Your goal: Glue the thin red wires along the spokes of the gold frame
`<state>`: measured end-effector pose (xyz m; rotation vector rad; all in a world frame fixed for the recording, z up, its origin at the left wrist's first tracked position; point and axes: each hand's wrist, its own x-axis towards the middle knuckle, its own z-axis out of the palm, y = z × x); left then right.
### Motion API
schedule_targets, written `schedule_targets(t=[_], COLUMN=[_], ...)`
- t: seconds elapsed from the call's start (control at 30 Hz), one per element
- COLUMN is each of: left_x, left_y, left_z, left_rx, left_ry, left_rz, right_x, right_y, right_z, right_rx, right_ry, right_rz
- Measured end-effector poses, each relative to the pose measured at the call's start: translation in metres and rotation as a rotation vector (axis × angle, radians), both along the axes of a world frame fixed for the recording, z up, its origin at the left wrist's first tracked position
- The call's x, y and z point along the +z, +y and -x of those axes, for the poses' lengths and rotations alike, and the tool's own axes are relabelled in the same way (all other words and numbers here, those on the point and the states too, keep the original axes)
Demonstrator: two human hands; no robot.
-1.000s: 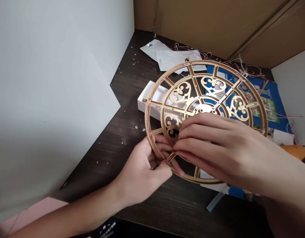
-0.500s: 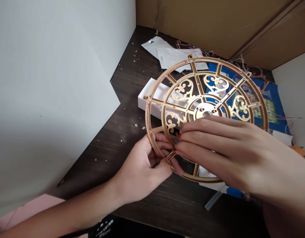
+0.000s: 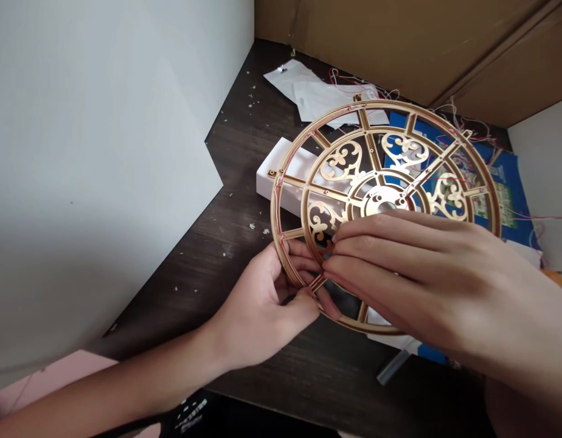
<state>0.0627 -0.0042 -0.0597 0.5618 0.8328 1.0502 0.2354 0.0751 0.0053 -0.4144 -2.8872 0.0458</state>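
A gold-coloured openwork round metal frame (image 3: 385, 196), with spokes and scroll ornaments, is held tilted above the dark table. My left hand (image 3: 267, 304) grips its lower left rim, thumb on the near side and fingers behind, partly seen through the gaps. Thin red and white wire (image 3: 282, 242) runs along the rim's channel. Over the frame's lower part lies my right hand (image 3: 409, 274), fingers pressed together, tips at the inner ring beside the lower left spoke. What those fingertips pinch is hidden, as is the thumb.
Under the frame are a white box (image 3: 281, 164) and a blue printed sheet (image 3: 513, 176). White bags (image 3: 308, 91) and loose wires (image 3: 454, 115) lie towards the cardboard wall (image 3: 376, 42). A white panel (image 3: 126, 152) covers the left, and a clear strip (image 3: 393, 367) rests near the front edge.
The whole view has shifted slightly, so the frame's upper part and the table things sit a little further right and higher. Both hands keep their hold on the same spots.
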Motion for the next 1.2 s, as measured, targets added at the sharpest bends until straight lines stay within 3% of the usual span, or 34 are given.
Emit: schedule_targets(t=[0.43, 0.8, 1.2], left_x=[0.001, 0.000, 0.000], left_y=[0.001, 0.002, 0.001], left_z=[0.002, 0.001, 0.001], left_rx=[-0.006, -0.013, -0.016], left_ry=[-0.008, -0.003, -0.013], left_rz=[0.006, 0.002, 0.000], right_x=[0.003, 0.014, 0.012], right_y=[0.001, 0.008, 0.007], right_z=[0.000, -0.005, -0.004], right_rx=[-0.005, 0.118, 0.113], right_ry=[-0.041, -0.108, -0.118], right_rz=[0.046, 0.116, 0.122])
